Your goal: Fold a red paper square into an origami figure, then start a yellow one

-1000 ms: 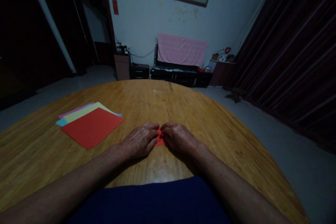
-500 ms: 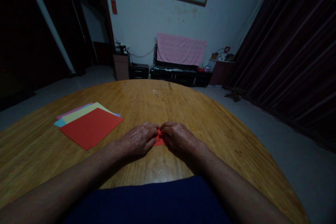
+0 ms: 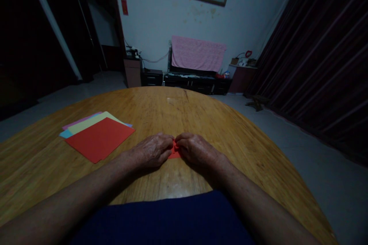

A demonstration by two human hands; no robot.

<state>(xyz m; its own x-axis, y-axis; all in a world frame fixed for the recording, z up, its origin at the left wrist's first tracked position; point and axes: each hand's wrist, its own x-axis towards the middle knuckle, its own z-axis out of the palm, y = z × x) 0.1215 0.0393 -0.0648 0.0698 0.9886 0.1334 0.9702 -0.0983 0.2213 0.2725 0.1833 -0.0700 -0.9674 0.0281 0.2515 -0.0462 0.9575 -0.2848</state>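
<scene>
A small folded piece of red paper (image 3: 174,154) lies on the wooden table in front of me, mostly covered by my fingers. My left hand (image 3: 156,149) grips its left side, fingers bent and closed on it. From the other side my right hand (image 3: 194,148) pinches the same paper, its fingertips almost meeting those of the left. Only a narrow strip with a fold shows between the hands; the rest of its shape is hidden.
A fanned stack of coloured sheets, with a red sheet (image 3: 100,138) on top and a yellow sheet (image 3: 86,123) beneath, lies left on the round wooden table (image 3: 230,134). Beyond the table, a pink cloth (image 3: 198,54) hangs above a low black cabinet (image 3: 186,82).
</scene>
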